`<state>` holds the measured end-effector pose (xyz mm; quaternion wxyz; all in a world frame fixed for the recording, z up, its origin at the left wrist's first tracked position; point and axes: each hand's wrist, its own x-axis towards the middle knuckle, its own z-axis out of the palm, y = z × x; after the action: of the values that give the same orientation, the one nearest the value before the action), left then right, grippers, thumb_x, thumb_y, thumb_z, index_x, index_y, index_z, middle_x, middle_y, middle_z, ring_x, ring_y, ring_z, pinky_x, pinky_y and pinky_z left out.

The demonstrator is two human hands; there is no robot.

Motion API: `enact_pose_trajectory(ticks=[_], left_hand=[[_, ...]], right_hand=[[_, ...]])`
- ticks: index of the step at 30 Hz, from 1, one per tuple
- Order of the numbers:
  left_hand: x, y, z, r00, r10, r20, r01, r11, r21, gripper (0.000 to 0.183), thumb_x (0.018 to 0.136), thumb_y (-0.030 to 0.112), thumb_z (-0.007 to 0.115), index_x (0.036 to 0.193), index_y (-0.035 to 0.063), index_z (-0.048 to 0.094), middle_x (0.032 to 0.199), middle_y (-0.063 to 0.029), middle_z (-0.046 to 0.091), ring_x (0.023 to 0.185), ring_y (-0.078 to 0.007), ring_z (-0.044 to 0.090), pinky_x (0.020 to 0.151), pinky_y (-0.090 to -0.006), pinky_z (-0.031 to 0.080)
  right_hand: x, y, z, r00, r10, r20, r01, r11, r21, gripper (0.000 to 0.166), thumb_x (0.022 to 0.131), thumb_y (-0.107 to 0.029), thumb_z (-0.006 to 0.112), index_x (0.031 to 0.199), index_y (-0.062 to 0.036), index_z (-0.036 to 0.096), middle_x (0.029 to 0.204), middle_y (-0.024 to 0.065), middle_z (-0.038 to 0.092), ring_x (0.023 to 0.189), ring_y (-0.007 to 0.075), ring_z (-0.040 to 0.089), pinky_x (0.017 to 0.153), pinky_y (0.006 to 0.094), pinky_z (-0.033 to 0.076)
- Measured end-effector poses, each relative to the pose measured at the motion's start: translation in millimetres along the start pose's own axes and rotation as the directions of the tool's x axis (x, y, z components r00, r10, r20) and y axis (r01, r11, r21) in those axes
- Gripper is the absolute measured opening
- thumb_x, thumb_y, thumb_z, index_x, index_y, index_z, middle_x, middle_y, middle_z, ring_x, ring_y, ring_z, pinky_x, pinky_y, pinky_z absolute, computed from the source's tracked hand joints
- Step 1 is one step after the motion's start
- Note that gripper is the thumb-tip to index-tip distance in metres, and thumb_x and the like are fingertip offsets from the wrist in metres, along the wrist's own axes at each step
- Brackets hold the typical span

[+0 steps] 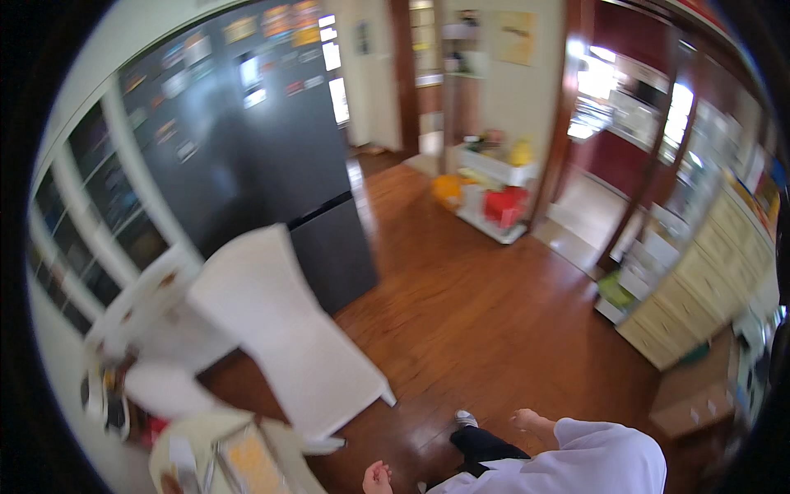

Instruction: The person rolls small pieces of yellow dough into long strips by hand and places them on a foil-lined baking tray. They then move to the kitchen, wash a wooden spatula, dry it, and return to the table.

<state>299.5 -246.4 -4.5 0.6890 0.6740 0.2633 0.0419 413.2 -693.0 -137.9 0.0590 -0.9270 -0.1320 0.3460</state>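
My left hand hangs at the bottom edge, its fingers curled and nothing visible in it. It is nearest to a pale cloth-covered table at the lower left, without touching it. On that table lies a tray with yellowish contents, blurred. My right hand is held out over the wooden floor, past the white sleeve. It appears to hold nothing, though its fingers are too small and blurred to make out. One foot in a light sock or shoe shows below.
A white chair stands left, before a dark refrigerator covered with magnets. A white rolling cart is by the far wall. Sliding glass doors stand partly open. At right are a cream drawer cabinet and a cardboard box.
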Motion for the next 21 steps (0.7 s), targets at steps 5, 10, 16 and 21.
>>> enact_pose_trajectory(ticks=[5,10,16,21], left_hand=[[116,6,108,0.970,-0.012,0.243,-0.024,0.989,0.148,0.024,0.095,0.009,0.053,0.118,0.0040,0.060,0.100,-0.0095,0.067,0.086,-0.0151,0.062,0.073,-0.0252,0.052],[215,48,292,0.917,-0.138,0.374,0.142,0.990,0.016,0.023,0.095,0.006,0.051,0.117,0.0039,0.060,0.096,-0.0093,0.066,0.083,-0.0165,0.062,0.072,-0.0273,0.052],[317,111,441,0.877,-0.292,0.383,0.379,0.909,-0.175,0.023,0.093,0.009,0.057,0.115,0.0051,0.061,0.096,-0.0077,0.067,0.077,-0.0179,0.063,0.067,-0.0303,0.053],[445,107,534,0.893,-0.342,0.294,0.295,0.936,0.191,0.027,0.094,0.013,0.053,0.119,0.0076,0.063,0.105,-0.0042,0.068,0.087,-0.0125,0.063,0.069,-0.0250,0.051]], right_hand=[[-10,104,26,0.988,0.151,-0.015,-0.148,0.980,0.134,0.034,0.084,-0.033,0.058,0.108,-0.0122,0.068,0.113,0.0126,0.066,0.101,0.0322,0.063,0.083,0.0412,0.053],[-8,188,-23,0.833,0.551,0.058,-0.461,0.631,0.624,0.040,0.086,-0.038,0.057,0.115,-0.0137,0.067,0.118,0.0124,0.065,0.104,0.0314,0.063,0.088,0.0408,0.051],[69,291,-168,0.822,0.570,0.020,-0.365,0.499,0.786,0.042,0.088,-0.039,0.055,0.120,-0.0148,0.065,0.116,0.0127,0.066,0.105,0.0296,0.063,0.091,0.0396,0.050],[162,388,-250,0.751,0.647,-0.135,-0.311,0.526,0.792,0.040,0.089,-0.038,0.052,0.119,-0.0148,0.065,0.106,0.0128,0.069,0.094,0.0305,0.067,0.083,0.0409,0.053]])
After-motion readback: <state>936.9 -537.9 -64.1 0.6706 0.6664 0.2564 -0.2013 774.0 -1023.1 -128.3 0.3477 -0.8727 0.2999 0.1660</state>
